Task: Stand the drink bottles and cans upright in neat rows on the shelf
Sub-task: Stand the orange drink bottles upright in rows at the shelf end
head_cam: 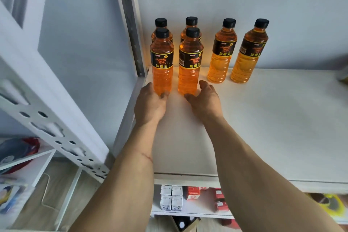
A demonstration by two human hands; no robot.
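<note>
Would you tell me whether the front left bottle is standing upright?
Upright: the front left bottle stands base down on the shelf, black cap on top.

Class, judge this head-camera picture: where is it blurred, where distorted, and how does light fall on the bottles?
Head view: the perforated shelf upright at left is smeared and bent by the wide lens; the front-left bottle looks sharp; an orange glow shows on the wall between the left bottles.
</note>
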